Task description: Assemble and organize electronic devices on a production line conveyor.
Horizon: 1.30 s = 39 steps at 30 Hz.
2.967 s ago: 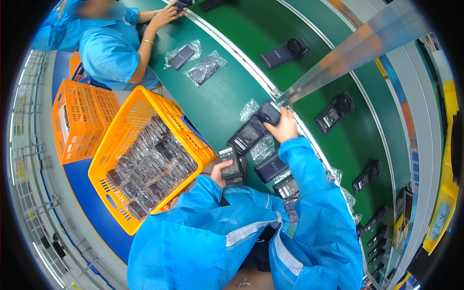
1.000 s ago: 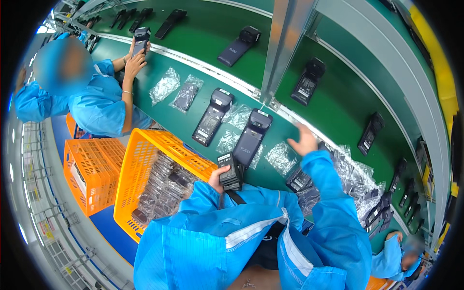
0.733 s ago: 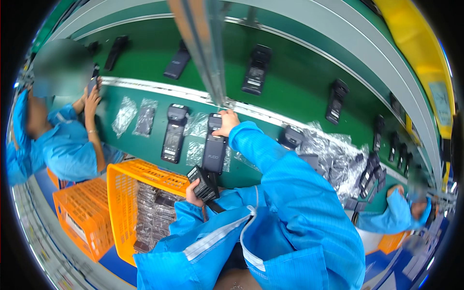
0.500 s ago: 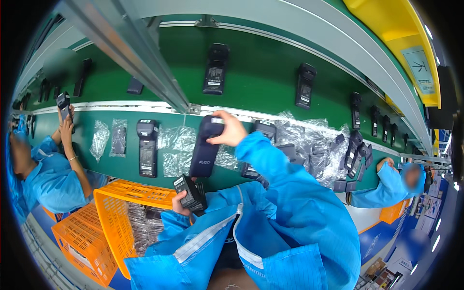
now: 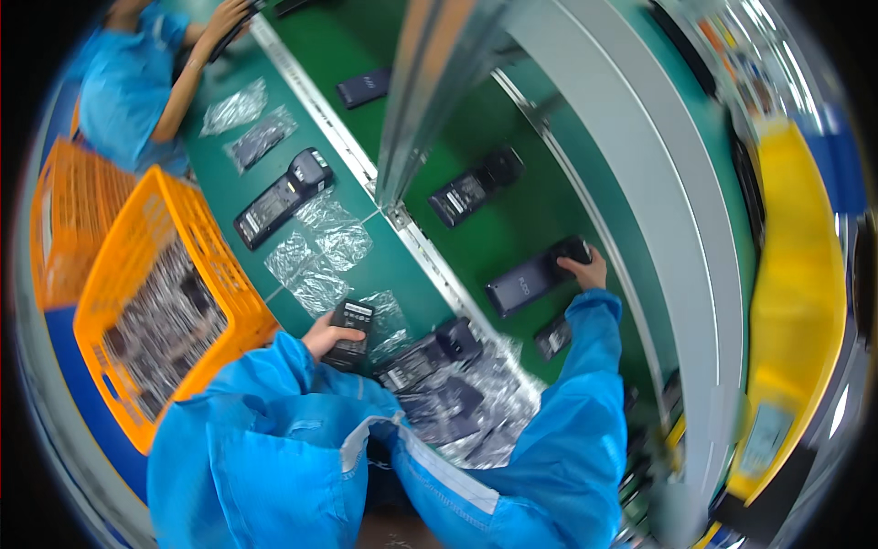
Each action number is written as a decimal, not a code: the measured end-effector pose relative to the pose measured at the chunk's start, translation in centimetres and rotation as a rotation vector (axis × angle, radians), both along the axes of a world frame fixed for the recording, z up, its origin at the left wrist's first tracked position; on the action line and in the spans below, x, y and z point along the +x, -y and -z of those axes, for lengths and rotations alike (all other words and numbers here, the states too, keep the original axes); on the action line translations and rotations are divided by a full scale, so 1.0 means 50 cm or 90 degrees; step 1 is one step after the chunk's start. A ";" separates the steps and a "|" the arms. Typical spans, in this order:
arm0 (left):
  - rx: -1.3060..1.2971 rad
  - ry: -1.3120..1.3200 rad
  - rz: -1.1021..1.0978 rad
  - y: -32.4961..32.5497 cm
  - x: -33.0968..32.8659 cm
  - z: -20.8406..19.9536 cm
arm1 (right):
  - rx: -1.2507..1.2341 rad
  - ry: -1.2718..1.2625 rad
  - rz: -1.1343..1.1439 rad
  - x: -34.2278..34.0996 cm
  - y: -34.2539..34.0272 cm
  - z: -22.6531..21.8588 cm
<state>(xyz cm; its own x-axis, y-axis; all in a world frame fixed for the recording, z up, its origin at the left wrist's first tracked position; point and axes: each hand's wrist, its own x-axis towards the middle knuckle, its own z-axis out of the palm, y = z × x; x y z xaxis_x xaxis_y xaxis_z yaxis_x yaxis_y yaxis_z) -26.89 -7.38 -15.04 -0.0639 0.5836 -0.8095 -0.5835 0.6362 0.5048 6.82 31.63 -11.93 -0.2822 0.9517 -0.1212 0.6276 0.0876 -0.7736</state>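
My right hand (image 5: 587, 271) reaches across to the green belt. Its fingers are closed around the head end of a dark handheld terminal (image 5: 526, 284), which lies over or on the belt; I cannot tell whether it rests there. Nearer to me, my left hand (image 5: 331, 339) grips a stack of black labelled battery packs (image 5: 353, 322) above the bench. Just right of that stack, another terminal (image 5: 421, 359) lies with its labelled back up beside clear bags. A further terminal (image 5: 282, 199), back up as well, is on the bench farther left.
Clear plastic bags (image 5: 320, 242) lie on the green bench (image 5: 224, 188). On the belt are another terminal (image 5: 476, 186) and a dark flat device (image 5: 364, 87). An orange crate (image 5: 233, 293) of bagged items stands left. A metal post (image 5: 416, 101) rises ahead; a co-worker (image 5: 128, 96) works upper left.
My right hand has carried the terminal from the bench across to the belt. My left hand still holds the battery packs, now above the bench. The view has turned.
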 end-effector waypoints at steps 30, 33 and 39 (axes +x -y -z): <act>0.257 -0.595 0.390 -0.047 -0.039 0.202 | 0.089 0.232 0.387 -0.075 0.996 0.119; 0.297 -0.862 0.448 -0.037 0.007 0.156 | 0.026 0.293 0.581 -0.106 1.030 0.158; 0.685 -0.820 0.501 0.018 0.116 0.033 | 0.012 -0.161 0.818 -0.130 1.015 0.171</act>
